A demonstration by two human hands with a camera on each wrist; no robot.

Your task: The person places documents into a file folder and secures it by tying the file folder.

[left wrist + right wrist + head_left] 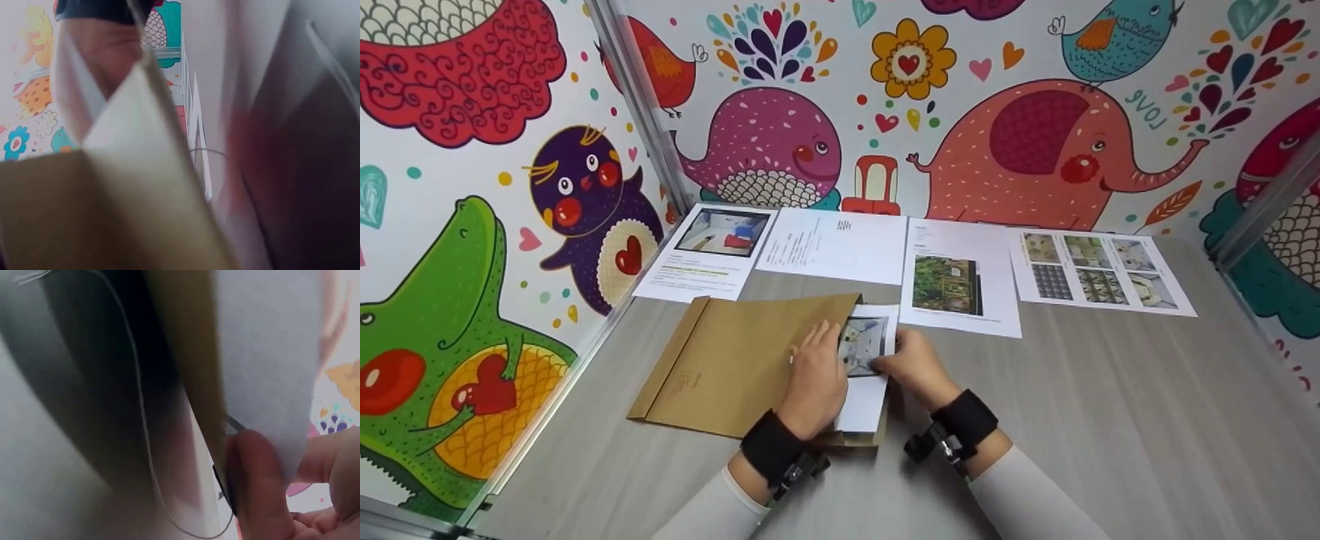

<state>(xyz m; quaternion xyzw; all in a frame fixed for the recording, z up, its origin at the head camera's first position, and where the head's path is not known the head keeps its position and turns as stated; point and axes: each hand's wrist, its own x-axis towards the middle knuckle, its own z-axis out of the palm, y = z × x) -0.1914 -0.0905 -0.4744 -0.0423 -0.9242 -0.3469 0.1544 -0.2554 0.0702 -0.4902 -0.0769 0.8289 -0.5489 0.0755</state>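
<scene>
Left hand (814, 382) pressed flat brown paper envelope (735, 364) at frame centre; right hand (913, 366) pinched white printed sheet (864, 375). Best slid straight, edges aligned.

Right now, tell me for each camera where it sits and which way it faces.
Head: on the person's head, looking forward and down at the table, both hands, cuffs and sleeves.
Left wrist: low beside the left hand, facing along the blurred brown envelope; a forearm shows.
Right wrist: under the right hand, facing the printed sheet; fingers pinch it.
Shared: envelope and sheet appear in all three.
</scene>
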